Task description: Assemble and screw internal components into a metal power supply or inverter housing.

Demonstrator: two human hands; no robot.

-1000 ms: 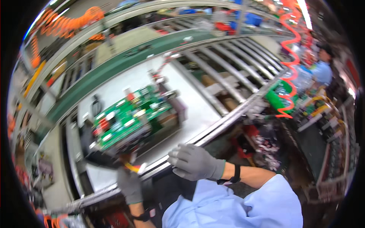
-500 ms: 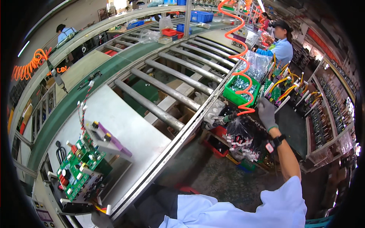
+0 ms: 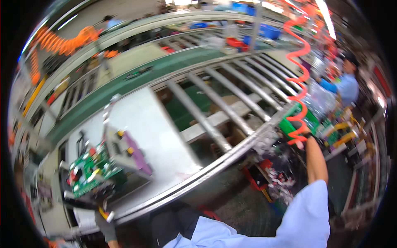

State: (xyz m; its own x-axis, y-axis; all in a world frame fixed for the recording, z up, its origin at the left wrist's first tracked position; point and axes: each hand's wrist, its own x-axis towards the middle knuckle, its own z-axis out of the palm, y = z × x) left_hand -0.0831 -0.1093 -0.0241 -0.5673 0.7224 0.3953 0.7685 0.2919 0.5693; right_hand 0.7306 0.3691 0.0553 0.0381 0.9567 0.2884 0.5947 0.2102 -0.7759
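My left hand (image 3: 106,228), in a grey glove, is at the lower left beside the near edge of a metal-framed assembly. A short bundle of yellow wires with a white connector (image 3: 109,215) shows at its fingertips; blur hides its grip. The assembly carries a green circuit board (image 3: 93,171) and an upright plate with a purple strip (image 3: 137,153). My right arm reaches to the green bin (image 3: 291,125) on the right. My right hand (image 3: 306,130) is at the bin's near side, its fingers hidden by the orange coiled hose (image 3: 298,99) and blur.
A pale board (image 3: 165,144) lies over the conveyor, with bare metal rollers (image 3: 215,99) beyond. Below the green bin are a red bin (image 3: 253,175) and a heap of white connectors (image 3: 279,184). Wired boards (image 3: 341,130) stand at right. A co-worker (image 3: 348,82) is farther back.
The view has swung left, so the scene sits farther right and is blurred. My right hand has moved from beside the wired boards to the green bin. More of my left hand shows.
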